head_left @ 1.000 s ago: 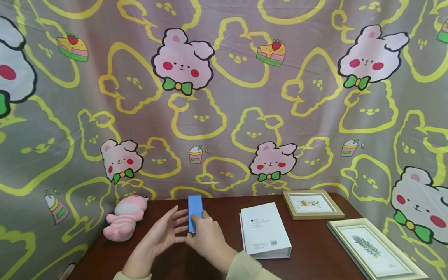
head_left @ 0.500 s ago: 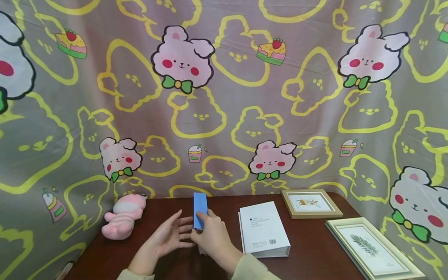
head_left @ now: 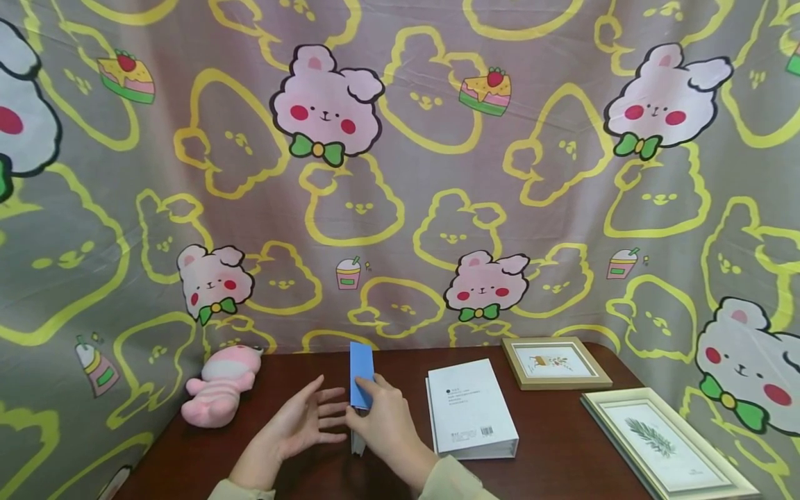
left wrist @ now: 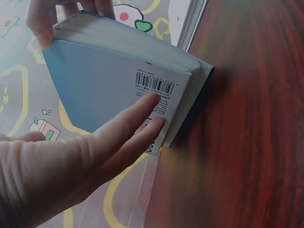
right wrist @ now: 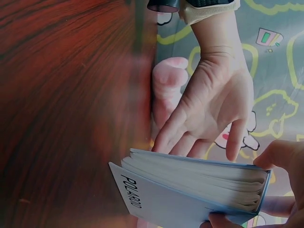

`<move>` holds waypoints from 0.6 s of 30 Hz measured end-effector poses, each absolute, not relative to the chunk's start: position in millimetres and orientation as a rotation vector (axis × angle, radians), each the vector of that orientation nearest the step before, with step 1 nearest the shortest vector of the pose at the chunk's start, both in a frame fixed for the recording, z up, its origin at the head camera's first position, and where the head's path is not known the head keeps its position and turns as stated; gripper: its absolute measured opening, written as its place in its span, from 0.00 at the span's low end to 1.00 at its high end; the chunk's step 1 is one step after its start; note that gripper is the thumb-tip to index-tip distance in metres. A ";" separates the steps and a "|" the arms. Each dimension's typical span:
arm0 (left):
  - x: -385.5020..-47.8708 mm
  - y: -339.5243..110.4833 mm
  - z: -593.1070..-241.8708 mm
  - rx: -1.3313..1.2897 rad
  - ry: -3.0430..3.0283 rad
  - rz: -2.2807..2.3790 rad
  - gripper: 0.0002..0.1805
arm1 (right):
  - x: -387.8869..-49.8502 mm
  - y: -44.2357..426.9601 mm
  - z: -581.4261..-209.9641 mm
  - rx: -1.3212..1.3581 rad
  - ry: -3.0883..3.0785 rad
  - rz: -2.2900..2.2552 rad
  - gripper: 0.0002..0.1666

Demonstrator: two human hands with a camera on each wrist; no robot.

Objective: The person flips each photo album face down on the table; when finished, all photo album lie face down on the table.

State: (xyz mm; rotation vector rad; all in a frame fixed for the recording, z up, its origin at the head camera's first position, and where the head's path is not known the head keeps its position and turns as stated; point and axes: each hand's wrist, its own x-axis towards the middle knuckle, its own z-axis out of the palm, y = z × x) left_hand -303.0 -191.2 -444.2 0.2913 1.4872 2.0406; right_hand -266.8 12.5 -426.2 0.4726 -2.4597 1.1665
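Observation:
A small blue photo album [head_left: 361, 375] with POLAROID lettering and thick pale pages stands on edge on the dark table. Thumb and fingers of my right hand [head_left: 390, 420] pinch it at the upper edge, on both covers. Beside its left face, my left hand [head_left: 290, 423] is held with the fingers straight and spread. In the left wrist view, two left fingertips lie against the barcode on the album's cover [left wrist: 95, 85]. The right wrist view shows the page edges [right wrist: 204, 175], slightly fanned, with the left palm [right wrist: 216, 104] behind them.
To the right lies a thick white book [head_left: 471, 410]. Beyond it are a gold picture frame [head_left: 519, 371] and a larger pale frame [head_left: 656, 479]. A pink plush toy [head_left: 219, 389] lies at the left. A patterned curtain [head_left: 400, 173] encloses the brown table [head_left: 537, 479].
The album has shifted right and stands more on edge, its lower part now showing between the hands. Both hands have moved right with it, the right still gripping, the left still spread.

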 end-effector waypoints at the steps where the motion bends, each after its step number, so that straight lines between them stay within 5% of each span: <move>1: -303.0 -191.2 -444.3 0.292 1.489 2.039 0.48 | -266.8 12.7 -426.2 0.474 -2.460 1.168 0.28; 18: -303.7 -190.3 -446.7 0.298 1.492 2.025 0.49 | -269.8 32.1 -419.1 0.476 -2.547 1.240 0.23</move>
